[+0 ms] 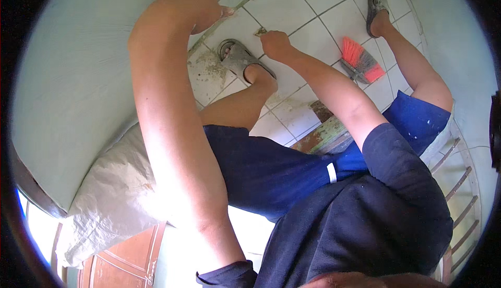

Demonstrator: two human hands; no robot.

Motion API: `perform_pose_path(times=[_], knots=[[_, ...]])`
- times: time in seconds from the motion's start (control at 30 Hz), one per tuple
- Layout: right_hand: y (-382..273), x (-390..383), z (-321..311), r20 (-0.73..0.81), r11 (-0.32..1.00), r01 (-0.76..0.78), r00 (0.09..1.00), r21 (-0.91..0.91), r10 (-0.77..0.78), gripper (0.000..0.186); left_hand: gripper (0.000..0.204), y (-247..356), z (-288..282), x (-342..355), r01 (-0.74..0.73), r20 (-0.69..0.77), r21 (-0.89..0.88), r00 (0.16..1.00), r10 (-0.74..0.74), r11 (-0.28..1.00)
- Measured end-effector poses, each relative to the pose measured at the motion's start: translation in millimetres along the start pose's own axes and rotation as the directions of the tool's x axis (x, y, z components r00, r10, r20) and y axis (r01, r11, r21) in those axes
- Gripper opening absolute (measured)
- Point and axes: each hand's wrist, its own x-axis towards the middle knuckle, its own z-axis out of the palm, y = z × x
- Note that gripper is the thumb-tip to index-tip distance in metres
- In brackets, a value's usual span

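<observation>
My right hand (pixel 275 44) reaches down to the white tiled floor (pixel 292 6) and pinches a small flat scraper (pixel 260 31), its tip at a grout line between tiles. My left hand (pixel 195 1) presses against the pale green wall (pixel 73 69) near the floor edge, fingers bent, holding nothing I can see. My left foot in a grey sandal (pixel 237 57) stands just left of the scraper. My right foot in another sandal (pixel 376 5) is farther to the right.
A small broom with red-orange bristles (pixel 361 61) lies on the tiles near my right leg. A white woven sack (pixel 112 194) leans against the wall. A worn wooden board (pixel 321 134) lies under my legs. A metal rack (pixel 462 183) stands at right.
</observation>
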Motion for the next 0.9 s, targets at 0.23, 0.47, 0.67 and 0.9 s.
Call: perform_pose_path(times=[0.23, 0.47, 0.67, 0.9], knots=[[34.5, -24.1, -2.1, -0.033, 0.997, -0.081, 0.996, -0.010, 0.080, 0.015, 0.055, -18.5, -4.5, 7.1, -0.152, -0.014, 0.071, 0.988, 0.154, 0.986], [35.2, 81.1, -32.7, -0.034, 0.994, -0.105, 0.994, -0.016, 0.105, 0.024, 0.053, -12.2, -2.4, -2.1, -0.145, -0.015, 0.086, 0.989, 0.147, 0.986], [62.0, 83.5, -50.4, 0.049, 0.993, -0.049, 0.997, -0.103, 0.055, 0.023, 0.049, -3.4, -7.6, 6.7, -0.141, -0.023, 0.115, 0.989, 0.144, 0.983], [93.2, 0.3, -39.4, 0.121, 0.991, -0.069, 0.989, -0.118, 0.084, 0.021, 0.049, -4.8, 2.9, 7.4, -0.135, -0.036, 0.107, 0.990, 0.140, 0.985]])
